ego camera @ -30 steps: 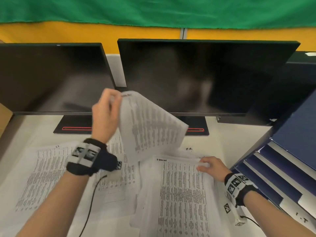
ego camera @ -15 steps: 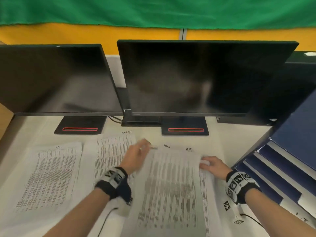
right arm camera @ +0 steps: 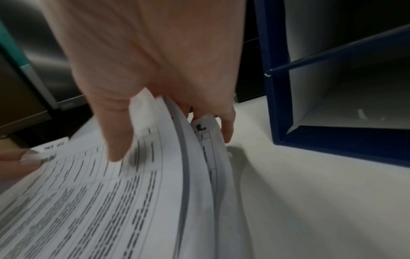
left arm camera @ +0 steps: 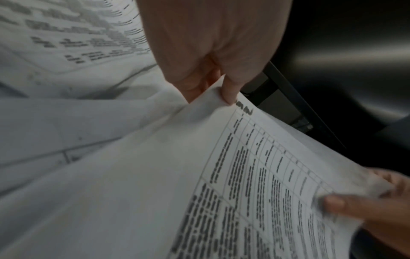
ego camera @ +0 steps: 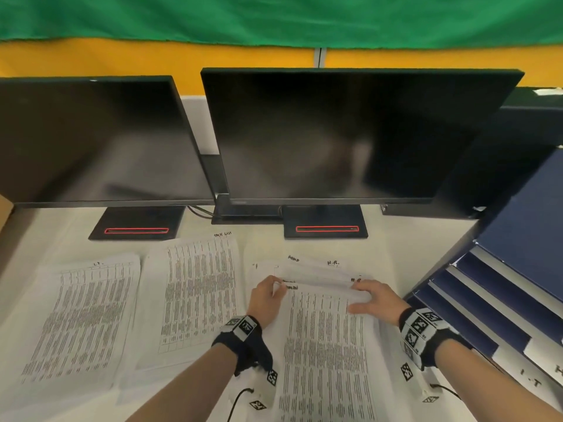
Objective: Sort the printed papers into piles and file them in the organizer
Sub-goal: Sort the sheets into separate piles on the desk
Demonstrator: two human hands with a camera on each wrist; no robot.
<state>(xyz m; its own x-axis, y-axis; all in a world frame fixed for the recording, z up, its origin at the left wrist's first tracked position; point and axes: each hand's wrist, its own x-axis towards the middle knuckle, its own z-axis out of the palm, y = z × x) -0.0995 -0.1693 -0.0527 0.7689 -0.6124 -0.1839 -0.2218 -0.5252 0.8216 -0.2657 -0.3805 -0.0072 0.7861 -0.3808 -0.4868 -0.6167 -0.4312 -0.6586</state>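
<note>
Your left hand (ego camera: 264, 300) pinched the top sheet (ego camera: 326, 354) at its far-left corner (long axis toward you), your right hand (ego camera: 376, 299) clasping the stack's far-right corner, nearer the organizer (ego camera: 499, 303).

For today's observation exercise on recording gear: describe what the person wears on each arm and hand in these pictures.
Both forearms are bare, with no sleeves in view. The left hand and right hand wear no gloves. Each wrist carries a dark strap with a white block bearing black-and-white square markers. A thin black cable trails from the left unit; more marker tags hang below both.
</note>
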